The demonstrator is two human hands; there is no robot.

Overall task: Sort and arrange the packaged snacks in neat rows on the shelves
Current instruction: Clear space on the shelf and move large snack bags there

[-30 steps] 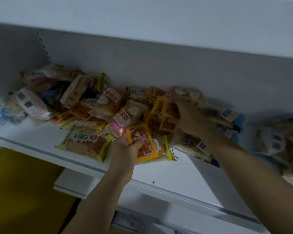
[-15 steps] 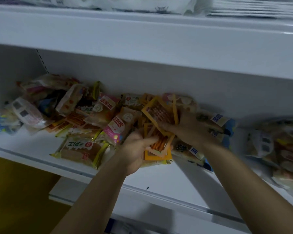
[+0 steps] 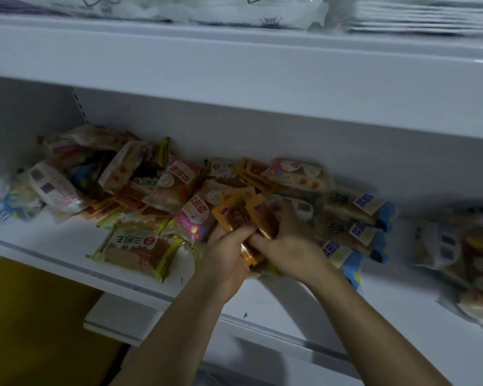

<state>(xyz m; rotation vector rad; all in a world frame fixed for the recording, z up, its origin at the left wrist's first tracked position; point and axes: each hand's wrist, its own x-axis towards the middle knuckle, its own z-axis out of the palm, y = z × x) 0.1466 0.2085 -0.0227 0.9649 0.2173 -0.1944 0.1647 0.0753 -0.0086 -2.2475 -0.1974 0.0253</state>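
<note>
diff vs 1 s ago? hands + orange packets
The right hand left the pile and brought flat orange snack packets to the left hand; both now grip one stack. The green-edged cake pack and blue-ended packs on the white shelf stayed put.

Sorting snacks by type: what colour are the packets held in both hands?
Orange packets, held by left hand and right hand; head view.

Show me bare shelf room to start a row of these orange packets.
Bare shelf lies along the front edge, left of the green-edged cake pack. Another strip runs between the blue-ended packs and the blurred right-hand pile. Behind both hands, the heap is crowded.
</note>
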